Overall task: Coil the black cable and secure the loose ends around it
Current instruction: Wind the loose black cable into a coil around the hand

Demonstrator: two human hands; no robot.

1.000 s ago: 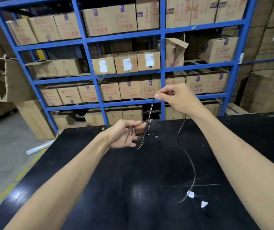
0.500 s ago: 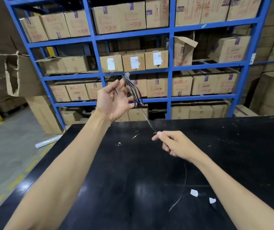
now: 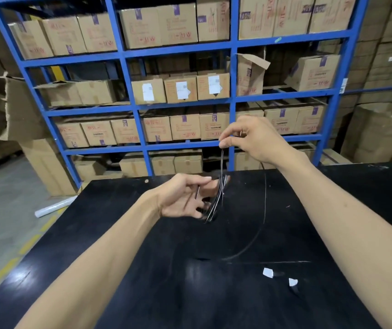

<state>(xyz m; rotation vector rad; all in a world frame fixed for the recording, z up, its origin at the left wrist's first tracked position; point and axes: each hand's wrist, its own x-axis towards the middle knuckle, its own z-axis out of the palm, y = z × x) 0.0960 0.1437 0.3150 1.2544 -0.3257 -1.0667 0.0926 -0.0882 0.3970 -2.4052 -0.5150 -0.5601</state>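
A thin black cable [image 3: 221,167] is partly wound into narrow loops held over a black table [image 3: 142,269]. My left hand [image 3: 185,198] grips the lower part of the loops, palm turned toward me. Above it, my right hand [image 3: 249,141] pinches the top of the loops between thumb and fingers. The cable's loose tail drops from my right hand and curves down across the tabletop toward the middle. Against the black surface the tail's end is hard to make out.
Two small white paper scraps [image 3: 268,273] lie on the table near the right front. Blue shelving [image 3: 131,108] filled with cardboard boxes stands just behind the table. A white roll [image 3: 54,206] lies on the floor to the left.
My left hand came down from shelf height to just above the table. My right hand rose from the tabletop to above the left, drawing the cable up into another loop.
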